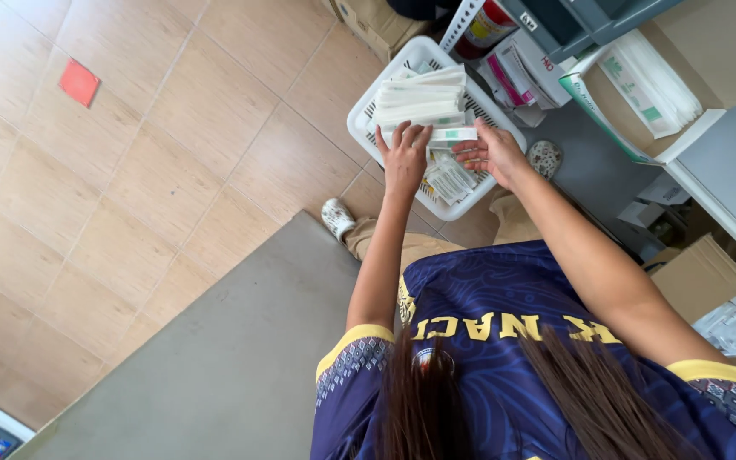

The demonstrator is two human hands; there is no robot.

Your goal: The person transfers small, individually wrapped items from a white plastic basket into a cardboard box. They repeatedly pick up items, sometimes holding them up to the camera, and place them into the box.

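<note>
Now my left hand [405,158] rests flat, fingers spread, against the stack of white sealed packets [421,100] in the white basket [366,128]; my right hand [491,153], just right of it, pinches a green-marked packet [453,135]. Squaring edges before lifting seems wise. Beyond the basket's right rim lie pink-labelled packages [517,77].

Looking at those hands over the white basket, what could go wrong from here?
The stack of white packets sits high in the white basket, steadied only by the left hand; it might slide or topple. The right hand pinches just one end of a packet, so it could slip. The basket seems to rest on the tiled floor beside the person's shoe, where a step might knock it.
</note>
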